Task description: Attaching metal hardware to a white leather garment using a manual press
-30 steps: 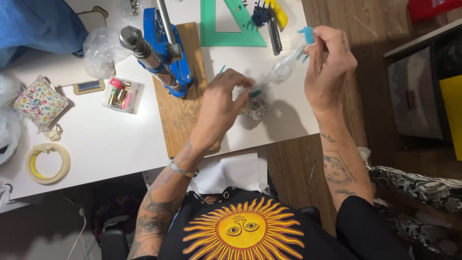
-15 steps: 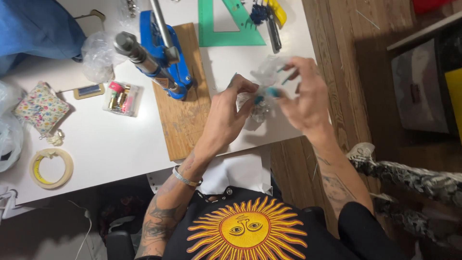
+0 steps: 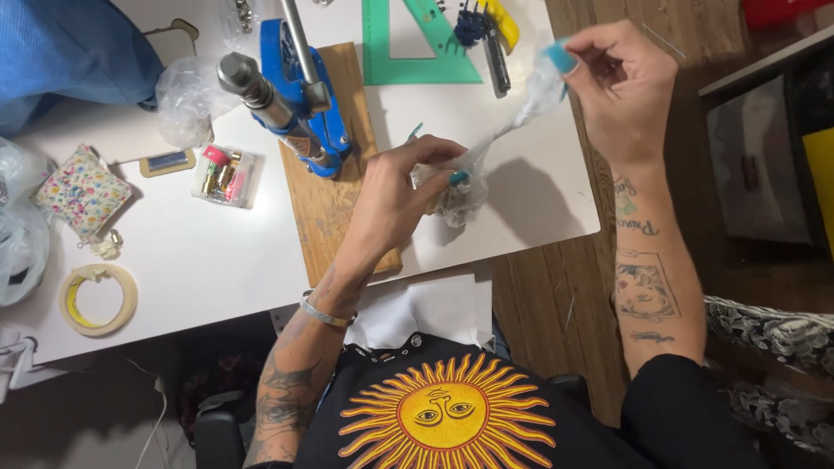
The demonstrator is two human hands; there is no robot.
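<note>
A blue press stands on a wooden board on the white table. Far of it lies a green set square. At left: a tape roll, a floral pouch and a small clear box.

You have open desk left of the wooden board, between the small case of tubes and the tape roll. The blue press blocks the board's far end; the green triangle and cutter crowd the far edge.
</note>
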